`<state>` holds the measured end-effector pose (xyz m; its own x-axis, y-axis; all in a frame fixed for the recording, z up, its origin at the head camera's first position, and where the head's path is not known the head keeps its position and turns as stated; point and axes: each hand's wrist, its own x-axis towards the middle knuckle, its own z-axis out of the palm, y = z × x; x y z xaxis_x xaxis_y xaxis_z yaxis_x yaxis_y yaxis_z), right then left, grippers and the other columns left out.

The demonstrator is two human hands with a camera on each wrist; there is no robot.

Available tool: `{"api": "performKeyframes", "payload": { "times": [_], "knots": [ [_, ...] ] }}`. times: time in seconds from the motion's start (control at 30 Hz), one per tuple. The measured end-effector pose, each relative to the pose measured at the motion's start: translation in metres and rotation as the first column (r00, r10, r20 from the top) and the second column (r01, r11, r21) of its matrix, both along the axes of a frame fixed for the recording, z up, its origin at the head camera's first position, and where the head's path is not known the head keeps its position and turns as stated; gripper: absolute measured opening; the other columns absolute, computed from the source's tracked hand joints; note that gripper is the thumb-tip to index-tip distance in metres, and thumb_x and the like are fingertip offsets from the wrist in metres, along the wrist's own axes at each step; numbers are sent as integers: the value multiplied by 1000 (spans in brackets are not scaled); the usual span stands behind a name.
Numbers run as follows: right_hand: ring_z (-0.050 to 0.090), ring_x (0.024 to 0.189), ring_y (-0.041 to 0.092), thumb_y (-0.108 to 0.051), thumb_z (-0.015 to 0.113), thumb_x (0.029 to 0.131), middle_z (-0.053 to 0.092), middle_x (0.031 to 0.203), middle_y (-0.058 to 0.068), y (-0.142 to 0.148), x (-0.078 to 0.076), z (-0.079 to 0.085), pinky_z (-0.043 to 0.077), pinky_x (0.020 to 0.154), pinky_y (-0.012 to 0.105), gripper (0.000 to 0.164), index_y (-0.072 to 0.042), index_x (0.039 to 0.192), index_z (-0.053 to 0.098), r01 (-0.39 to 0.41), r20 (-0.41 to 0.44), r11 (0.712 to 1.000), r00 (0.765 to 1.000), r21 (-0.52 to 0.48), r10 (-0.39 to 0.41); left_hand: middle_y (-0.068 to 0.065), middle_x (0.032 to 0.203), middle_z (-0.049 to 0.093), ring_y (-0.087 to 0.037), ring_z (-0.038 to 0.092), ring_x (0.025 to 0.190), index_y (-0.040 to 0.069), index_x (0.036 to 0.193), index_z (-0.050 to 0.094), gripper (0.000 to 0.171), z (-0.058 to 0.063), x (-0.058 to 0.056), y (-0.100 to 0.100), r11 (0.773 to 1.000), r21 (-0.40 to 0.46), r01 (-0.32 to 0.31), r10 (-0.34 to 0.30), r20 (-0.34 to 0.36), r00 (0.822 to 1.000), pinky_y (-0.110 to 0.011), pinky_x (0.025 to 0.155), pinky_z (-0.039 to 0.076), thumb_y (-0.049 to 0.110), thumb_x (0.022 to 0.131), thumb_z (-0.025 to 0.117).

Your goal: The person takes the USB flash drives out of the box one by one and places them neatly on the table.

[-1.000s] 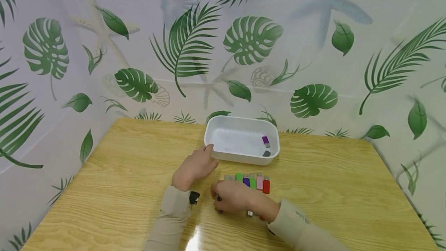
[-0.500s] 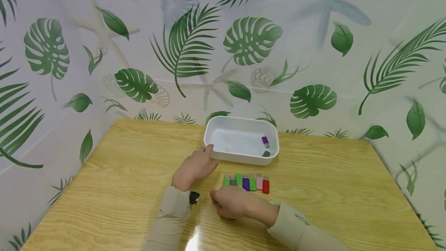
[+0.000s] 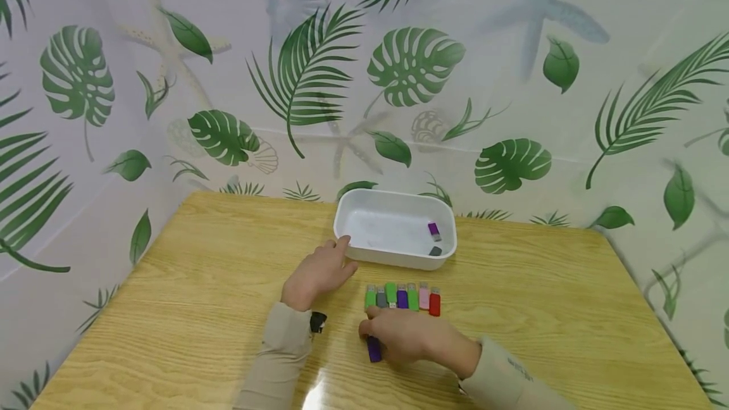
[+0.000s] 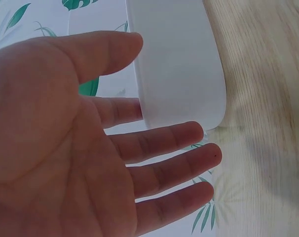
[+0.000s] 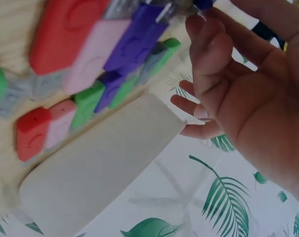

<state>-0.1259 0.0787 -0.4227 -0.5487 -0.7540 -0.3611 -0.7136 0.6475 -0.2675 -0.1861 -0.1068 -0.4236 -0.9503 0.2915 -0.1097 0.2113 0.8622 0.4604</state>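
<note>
My right hand (image 3: pixel 407 334) pinches a purple USB flash drive (image 3: pixel 374 349) just above the table, at the left end of a nearer row of drives. That row is mostly hidden by the hand in the head view. In the right wrist view it shows a red drive (image 5: pixel 65 34), a pink drive (image 5: pixel 95 57) and another purple drive (image 5: pixel 137 39). Beyond lies a row of several drives, from a green one (image 3: pixel 371 297) to a red one (image 3: pixel 435 302). Fingers of my left hand (image 3: pixel 316 277), nearly straight, touch the white tray (image 3: pixel 393 260) at its near left corner.
Inside the tray, a purple drive (image 3: pixel 434 230) and a dark grey piece (image 3: pixel 435 251) lie at the right end. The wooden table (image 3: pixel 541 296) meets a leaf-patterned backdrop (image 3: pixel 444 163) behind the tray and at both sides.
My right hand has shifted slightly right and the purple drive now shows under its fingers. More of the far row was uncovered after the first frame. The left hand stays at the tray.
</note>
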Motion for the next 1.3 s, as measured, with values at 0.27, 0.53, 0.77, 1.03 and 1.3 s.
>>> {"api": "performKeyframes", "payload": {
  "times": [0.27, 0.53, 0.77, 1.03, 1.3],
  "knots": [
    [49, 78, 6, -17, 73, 86, 54, 94, -5, 5, -1, -7, 45, 69, 21, 20, -15, 106, 71, 18, -65, 999, 998, -43, -21, -26, 141, 48, -40, 56, 122, 6, 153, 32, 60, 2, 1, 0, 1000, 9, -1, 1, 19, 1000, -52, 95, 49, 31, 103, 52],
    [43, 76, 7, -33, 75, 87, 50, 92, -5, 12, 5, -7, 41, 62, 19, 24, -17, 103, 70, -18, -154, 1000, 988, -25, 14, -25, 145, 46, -39, 53, 126, 7, 154, 31, 61, 0, 2, 2, 1000, 2, -16, 16, 49, 999, -52, 99, 47, 32, 103, 52],
    [42, 73, 7, -36, 71, 91, 48, 86, -6, 10, 6, -15, 39, 61, 19, 18, -19, 96, 66, -74, -252, 997, 965, -13, 68, -25, 141, 49, -38, 57, 119, 7, 154, 32, 60, 2, 2, 1, 1000, -1, -21, 21, 38, 999, -51, 94, 50, 32, 103, 52],
    [42, 74, 5, -36, 68, 92, 46, 86, -8, 7, 10, -20, 41, 63, 19, 15, -22, 95, 64, -118, -277, 993, 955, -20, 108, -26, 142, 48, -39, 54, 125, 6, 153, 33, 60, 1, 2, 1, 1000, 3, -9, 9, 38, 999, -52, 98, 47, 31, 103, 52],
    [39, 69, 3, -35, 66, 94, 43, 84, -10, 2, 14, -24, 36, 55, 17, 16, -21, 89, 59, -168, -278, 985, 949, -44, 149, -26, 139, 51, -38, 57, 121, 6, 153, 33, 60, 1, 1, 1, 1000, -1, -12, 12, 20, 1000, -52, 95, 49, 31, 102, 53]
  ]
}}
